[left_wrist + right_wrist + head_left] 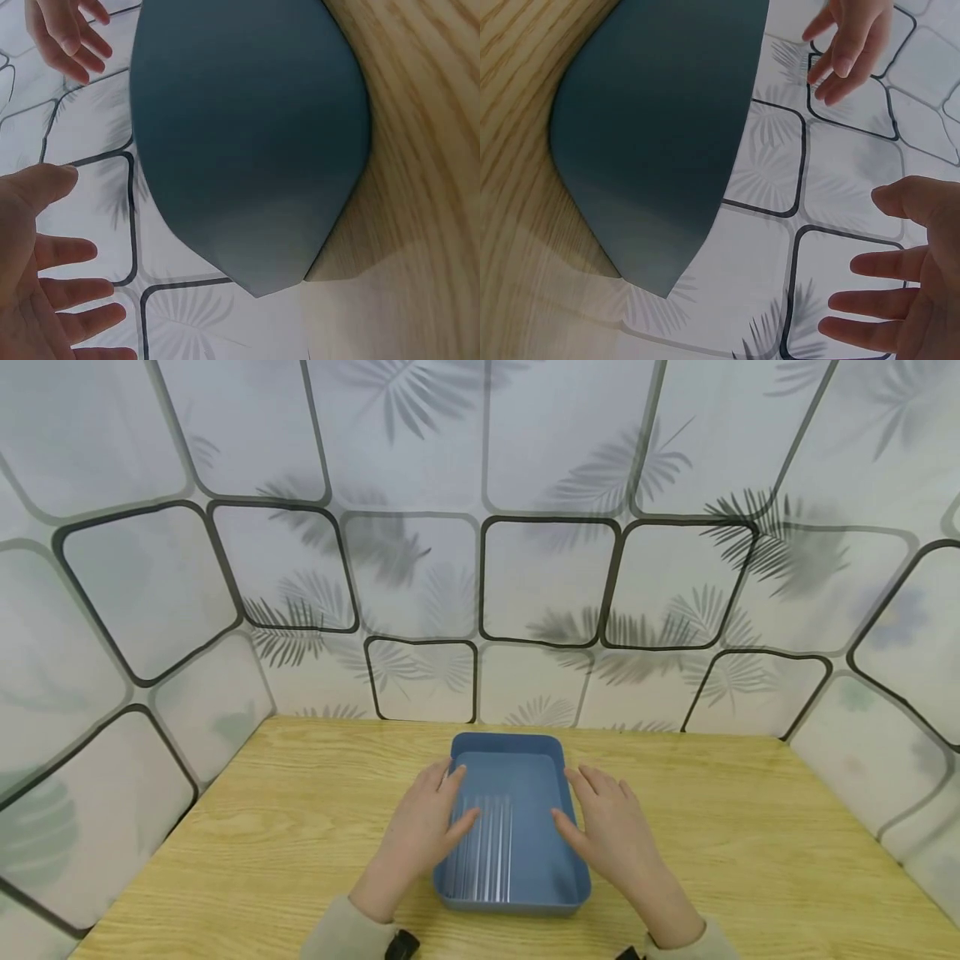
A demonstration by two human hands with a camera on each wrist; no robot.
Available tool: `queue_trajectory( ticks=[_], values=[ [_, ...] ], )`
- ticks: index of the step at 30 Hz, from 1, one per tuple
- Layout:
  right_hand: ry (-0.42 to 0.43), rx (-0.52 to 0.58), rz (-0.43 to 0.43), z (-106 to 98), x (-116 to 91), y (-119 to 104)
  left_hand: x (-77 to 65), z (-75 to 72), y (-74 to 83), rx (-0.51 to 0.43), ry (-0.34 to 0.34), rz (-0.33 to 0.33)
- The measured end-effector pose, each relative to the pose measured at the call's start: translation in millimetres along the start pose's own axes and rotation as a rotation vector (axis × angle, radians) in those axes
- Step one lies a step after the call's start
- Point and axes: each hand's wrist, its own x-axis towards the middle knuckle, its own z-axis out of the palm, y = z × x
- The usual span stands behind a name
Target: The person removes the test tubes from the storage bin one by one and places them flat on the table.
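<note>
A blue rectangular tray (532, 827) sits on the wooden table, its long sides running away from me. Several clear, thin sticks or tubes (491, 852) lie lengthwise side by side in its left half. My left hand (422, 814) hovers over the tray's left side, fingers spread and holding nothing. Over the right side hovers my right hand (611, 818), also empty with its fingers extended. In the left wrist view the tray's outer wall (247, 135) stands beside the left hand (52, 277). The right wrist view shows that wall (652, 150) with the right hand (907, 270) apart from it.
The light wood-grain table (300, 802) extends on both sides of the tray. Behind it and at the sides hangs a white cloth backdrop (420, 577) with dark rounded squares and grey leaf prints. Dark straps show at both sleeve cuffs (352, 935).
</note>
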Motion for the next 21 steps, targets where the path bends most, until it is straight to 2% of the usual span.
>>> queue_trajectory(
  ticks=[6, 14, 21],
  values=[
    [0.011, 0.012, -0.006, 2, -1, 1, 0.4, 5.2, -6.8, -0.096, 0.011, -0.054],
    [0.019, 0.038, -0.004, 1, -1, 2, 3.0, 14.1, -19.7, -0.392, -0.02, -0.193],
    [-0.001, 0.046, 0.018, -1, -1, 0, 2.3, 23.3, -33.5, -0.56, 0.001, -0.26]
  ],
)
